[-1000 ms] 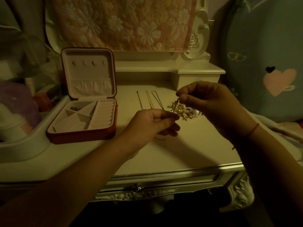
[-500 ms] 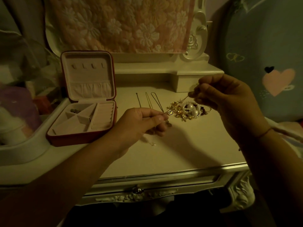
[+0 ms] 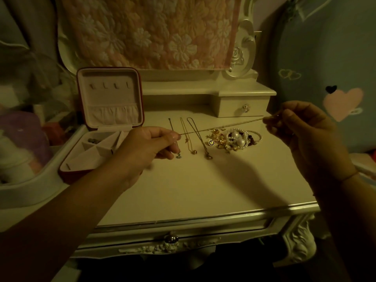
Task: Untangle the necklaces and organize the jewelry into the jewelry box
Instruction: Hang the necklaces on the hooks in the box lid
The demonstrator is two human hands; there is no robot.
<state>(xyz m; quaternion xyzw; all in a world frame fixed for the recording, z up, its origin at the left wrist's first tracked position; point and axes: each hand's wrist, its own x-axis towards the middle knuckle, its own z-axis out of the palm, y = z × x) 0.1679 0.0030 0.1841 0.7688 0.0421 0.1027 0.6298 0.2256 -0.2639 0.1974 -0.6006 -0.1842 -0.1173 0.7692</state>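
Note:
A thin gold chain (image 3: 221,127) is stretched taut above the vanity table between my hands. My left hand (image 3: 150,146) pinches one end near the table's middle, and my right hand (image 3: 297,127) pinches the other end, higher and to the right. Below the chain, three necklaces (image 3: 192,137) lie side by side in straight lines. A heap of pearl and gold jewelry (image 3: 234,140) sits to their right. The red jewelry box (image 3: 105,127) stands open at the left, its lid upright, with a small dark item in a back compartment.
The cream vanity table (image 3: 193,190) has a small raised drawer (image 3: 244,107) at the back right and a front drawer knob (image 3: 172,239). A floral cloth (image 3: 154,31) hangs over the mirror frame. Soft clutter lies to the left, a blue heart-patterned cushion at the right.
My hands have moved apart, the right hand going up and right, drawing the chain out of the jewelry heap until it is taut. The heap stays on the table.

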